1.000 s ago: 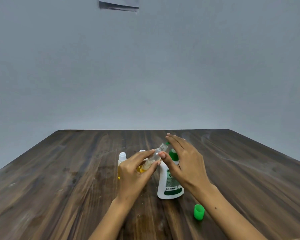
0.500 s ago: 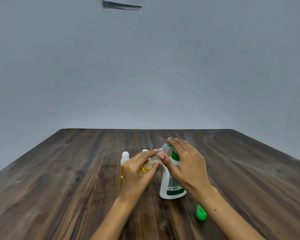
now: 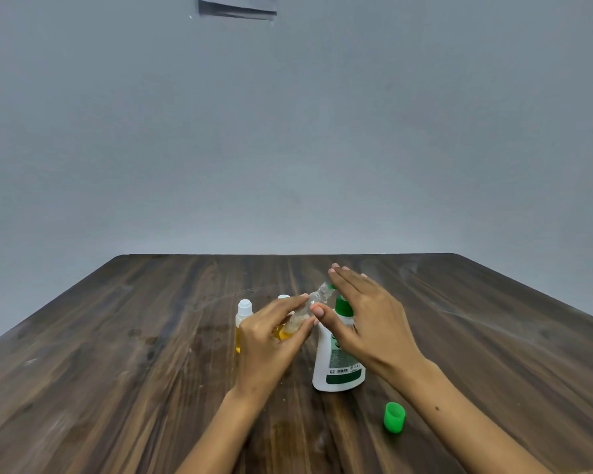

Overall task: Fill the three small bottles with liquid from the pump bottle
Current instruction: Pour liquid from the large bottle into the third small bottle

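Since a moment ago the right hand (image 3: 367, 323) has lifted slightly, fingers straight over the pump bottle (image 3: 338, 367) at the desk's (image 3: 117, 371) middle. The left hand (image 3: 271, 340) still pinches the tilted small bottle (image 3: 303, 318). The far and side edges lie well apart.

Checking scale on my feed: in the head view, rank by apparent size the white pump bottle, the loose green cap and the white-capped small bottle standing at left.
1. White pump bottle with green label, clearly largest.
2. White-capped small bottle of yellow liquid, partly hidden by the left hand.
3. Loose green plastic cap, smallest though nearest.
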### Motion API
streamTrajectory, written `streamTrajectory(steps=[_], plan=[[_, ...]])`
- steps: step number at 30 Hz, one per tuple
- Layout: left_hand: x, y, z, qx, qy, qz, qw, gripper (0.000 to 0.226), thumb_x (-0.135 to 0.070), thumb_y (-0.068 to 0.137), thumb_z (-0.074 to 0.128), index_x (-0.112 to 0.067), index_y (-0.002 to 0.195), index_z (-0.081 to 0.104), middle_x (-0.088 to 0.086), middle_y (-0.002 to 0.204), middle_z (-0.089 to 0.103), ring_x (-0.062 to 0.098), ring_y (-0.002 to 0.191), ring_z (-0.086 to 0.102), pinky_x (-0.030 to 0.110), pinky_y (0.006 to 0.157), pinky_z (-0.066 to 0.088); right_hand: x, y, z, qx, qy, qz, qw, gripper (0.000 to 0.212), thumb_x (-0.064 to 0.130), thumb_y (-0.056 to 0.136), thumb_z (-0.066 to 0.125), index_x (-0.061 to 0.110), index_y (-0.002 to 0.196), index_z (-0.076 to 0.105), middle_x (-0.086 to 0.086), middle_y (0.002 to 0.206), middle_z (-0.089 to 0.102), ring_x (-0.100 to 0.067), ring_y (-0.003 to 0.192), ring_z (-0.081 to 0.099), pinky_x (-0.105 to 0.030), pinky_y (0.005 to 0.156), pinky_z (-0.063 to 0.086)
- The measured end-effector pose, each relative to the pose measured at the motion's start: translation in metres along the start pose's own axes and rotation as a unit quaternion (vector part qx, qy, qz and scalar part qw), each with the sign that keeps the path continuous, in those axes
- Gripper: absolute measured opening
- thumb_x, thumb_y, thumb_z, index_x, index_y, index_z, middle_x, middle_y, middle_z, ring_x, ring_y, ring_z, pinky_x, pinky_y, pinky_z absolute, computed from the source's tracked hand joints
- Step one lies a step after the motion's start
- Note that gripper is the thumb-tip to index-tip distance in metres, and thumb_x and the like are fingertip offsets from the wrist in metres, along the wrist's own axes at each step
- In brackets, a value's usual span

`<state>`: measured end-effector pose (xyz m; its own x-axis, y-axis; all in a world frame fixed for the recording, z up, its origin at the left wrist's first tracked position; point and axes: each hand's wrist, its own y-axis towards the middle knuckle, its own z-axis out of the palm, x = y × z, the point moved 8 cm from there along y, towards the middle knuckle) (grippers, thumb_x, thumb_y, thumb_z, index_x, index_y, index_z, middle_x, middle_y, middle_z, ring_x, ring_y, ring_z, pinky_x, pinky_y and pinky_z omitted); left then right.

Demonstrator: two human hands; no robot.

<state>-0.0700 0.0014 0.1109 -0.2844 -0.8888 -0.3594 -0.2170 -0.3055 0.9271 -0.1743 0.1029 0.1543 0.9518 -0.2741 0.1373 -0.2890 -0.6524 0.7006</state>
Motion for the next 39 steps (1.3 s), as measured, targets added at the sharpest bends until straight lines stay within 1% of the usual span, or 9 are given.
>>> streamTrajectory(steps=[4, 10, 16, 23, 26, 29, 32, 35, 39], plan=[[0.000, 0.000, -0.001, -0.005, -0.006, 0.003, 1.000, 0.036, -0.033, 0.084, 0.072, -0.005, 0.106, 0.074, -0.002, 0.102, 0.075, 0.003, 0.096, 0.069, 0.022, 0.079, 0.057, 0.000, 0.002, -0.007, 0.001, 0.005, -0.010, 1.000, 0.099, 0.083, 0.080, 0.006, 0.016, 0.141, 0.045, 0.002, 0.148, 0.040, -0.007, 0.136, 0.034, -0.018, 0.110, 0.015], [-0.001, 0.000, 0.001, 0.002, 0.007, 0.006, 1.000, 0.035, -0.031, 0.083, 0.071, -0.005, 0.106, 0.074, -0.001, 0.103, 0.074, 0.002, 0.098, 0.068, 0.020, 0.080, 0.056, 0.002, -0.001, 0.000, -0.006, 0.004, 0.009, 1.000, 0.104, 0.087, 0.076, 0.007, 0.015, 0.134, 0.055, 0.002, 0.141, 0.050, -0.010, 0.131, 0.043, -0.018, 0.105, 0.023], [-0.003, 0.001, -0.001, -0.004, -0.003, 0.006, 1.000, 0.037, -0.034, 0.084, 0.070, -0.005, 0.106, 0.074, -0.002, 0.102, 0.074, 0.002, 0.096, 0.069, 0.019, 0.080, 0.056, -0.002, -0.001, -0.006, -0.007, 0.015, 0.001, 1.000, 0.101, 0.086, 0.077, 0.004, 0.020, 0.141, 0.045, 0.005, 0.147, 0.041, -0.008, 0.135, 0.035, -0.019, 0.106, 0.019], [-0.002, 0.001, -0.001, 0.006, 0.008, 0.010, 1.000, 0.032, -0.026, 0.084, 0.073, -0.004, 0.107, 0.073, 0.000, 0.103, 0.074, 0.004, 0.098, 0.068, 0.023, 0.081, 0.057, 0.001, -0.004, 0.002, -0.047, 0.017, 0.034, 0.998, 0.092, 0.083, 0.081, 0.017, 0.015, 0.123, 0.063, 0.002, 0.129, 0.060, -0.014, 0.119, 0.054, -0.020, 0.094, 0.035], [0.000, 0.000, -0.001, 0.005, 0.013, 0.008, 1.000, 0.032, -0.022, 0.082, 0.079, -0.004, 0.108, 0.073, 0.001, 0.104, 0.074, 0.006, 0.099, 0.069, 0.026, 0.081, 0.058, 0.000, -0.002, -0.002, -0.047, 0.021, 0.015, 0.999, 0.094, 0.083, 0.081, 0.013, 0.016, 0.132, 0.057, 0.002, 0.137, 0.054, -0.013, 0.127, 0.047, -0.022, 0.100, 0.030], [0.000, 0.000, -0.001, 0.007, 0.014, 0.007, 1.000, 0.034, -0.028, 0.083, 0.075, -0.005, 0.109, 0.073, 0.000, 0.105, 0.074, 0.005, 0.099, 0.068, 0.025, 0.082, 0.058, -0.001, -0.004, 0.000, -0.033, 0.029, 0.014, 0.999, 0.096, 0.082, 0.081, 0.011, 0.017, 0.141, 0.046, 0.002, 0.145, 0.044, -0.012, 0.135, 0.036, -0.025, 0.107, 0.024], [-0.001, 0.001, -0.001, 0.010, 0.019, 0.008, 1.000, 0.035, -0.029, 0.084, 0.071, -0.005, 0.109, 0.073, 0.001, 0.105, 0.074, 0.005, 0.099, 0.068, 0.023, 0.082, 0.057, 0.000, -0.006, 0.005, -0.041, 0.022, 0.021, 0.999, 0.093, 0.081, 0.083, 0.015, 0.014, 0.135, 0.053, -0.001, 0.139, 0.052, -0.016, 0.130, 0.045, -0.027, 0.102, 0.031], [0.000, 0.000, -0.001, 0.011, 0.020, 0.008, 1.000, 0.034, -0.030, 0.085, 0.070, -0.005, 0.108, 0.073, 0.001, 0.104, 0.074, 0.005, 0.099, 0.068, 0.024, 0.081, 0.057, 0.001, -0.005, 0.004, -0.055, 0.022, 0.021, 0.998, 0.088, 0.079, 0.084, 0.019, 0.013, 0.126, 0.060, -0.001, 0.129, 0.060, -0.016, 0.120, 0.054, -0.023, 0.094, 0.035], [0.000, 0.000, -0.002, -0.001, 0.017, 0.006, 1.000, 0.035, -0.031, 0.083, 0.074, -0.005, 0.107, 0.074, -0.001, 0.104, 0.074, 0.004, 0.098, 0.068, 0.025, 0.081, 0.058, -0.002, -0.005, 0.001, -0.057, 0.039, 0.005, 0.998, 0.087, 0.078, 0.086, 0.018, 0.015, 0.136, 0.051, 0.002, 0.140, 0.050, -0.012, 0.131, 0.042, -0.027, 0.105, 0.029]])
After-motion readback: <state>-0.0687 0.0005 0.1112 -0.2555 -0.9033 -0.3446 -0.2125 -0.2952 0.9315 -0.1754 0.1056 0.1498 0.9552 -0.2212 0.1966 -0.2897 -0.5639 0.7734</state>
